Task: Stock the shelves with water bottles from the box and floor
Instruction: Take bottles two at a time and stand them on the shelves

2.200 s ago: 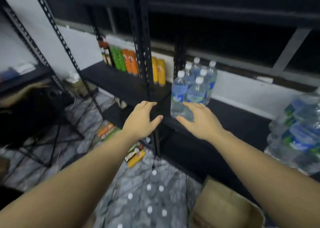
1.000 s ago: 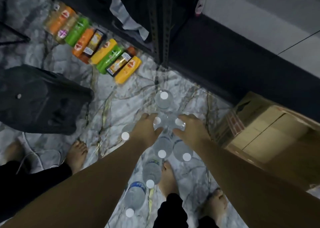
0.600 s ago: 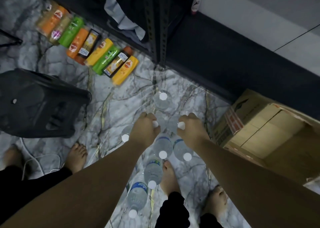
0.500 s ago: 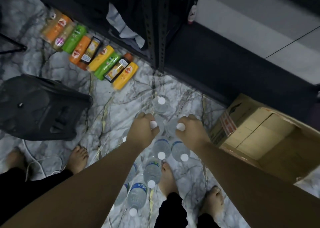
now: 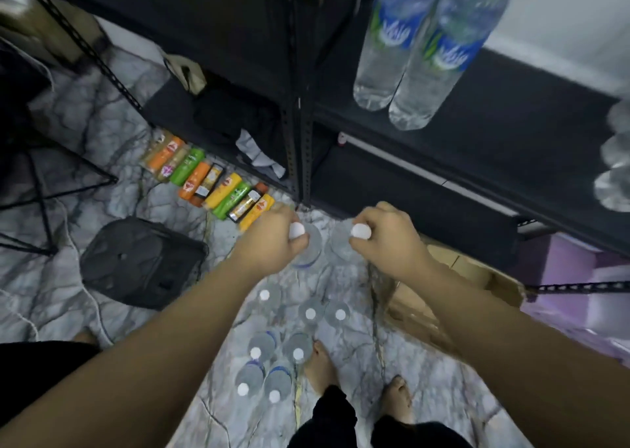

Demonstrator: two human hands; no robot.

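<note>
My left hand (image 5: pixel 272 241) grips the neck of a clear water bottle (image 5: pixel 308 248) with a white cap, lifted off the floor. My right hand (image 5: pixel 392 239) grips a second water bottle (image 5: pixel 341 248) the same way. Both hang side by side above the marble floor. Several more capped bottles (image 5: pixel 310 314) stand on the floor below my arms. Two blue-labelled bottles (image 5: pixel 419 49) stand on the black shelf (image 5: pixel 531 120) at the upper right. A cardboard box (image 5: pixel 453 280) lies under my right forearm.
A row of coloured drink bottles (image 5: pixel 211 183) lies on the floor by the black rack post (image 5: pixel 300 141). A black stool (image 5: pixel 143 267) sits at the left. Bare feet (image 5: pixel 322 367) stand beside the floor bottles. More water bottles (image 5: pixel 617 161) show at the right edge.
Both hands closed on two bottle necks on the floor and have lifted them upward. The view has tilted up, bringing the shelf with its bottles into sight.
</note>
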